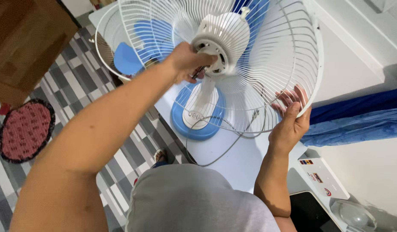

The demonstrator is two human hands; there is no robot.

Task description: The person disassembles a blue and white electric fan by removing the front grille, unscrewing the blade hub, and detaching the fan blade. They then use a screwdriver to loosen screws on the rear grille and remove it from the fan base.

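Grey shirt (pixel 198 202) lowest in view. Left hand (pixel 187 62) closed on a thin dark tool, tip at the fan's white motor housing (pixel 224 43). Right hand (pixel 290 122) fingers curled through the wire guard (pixel 293 51) at its lower rim, nearer the body. Fan standing on blue base (pixel 198 118) atop white table (pixel 232 159), facing away, axis tilted up.

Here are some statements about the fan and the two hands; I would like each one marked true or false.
1. The left hand is at the white motor housing of the fan. True.
2. The right hand grips the fan's blue base. False: it holds the rim of the white wire guard.
3. The fan blades are red. False: they are blue.
4. A grey cord lies on the white tabletop. True.
5. A round reddish mat lies on the checked floor. True.
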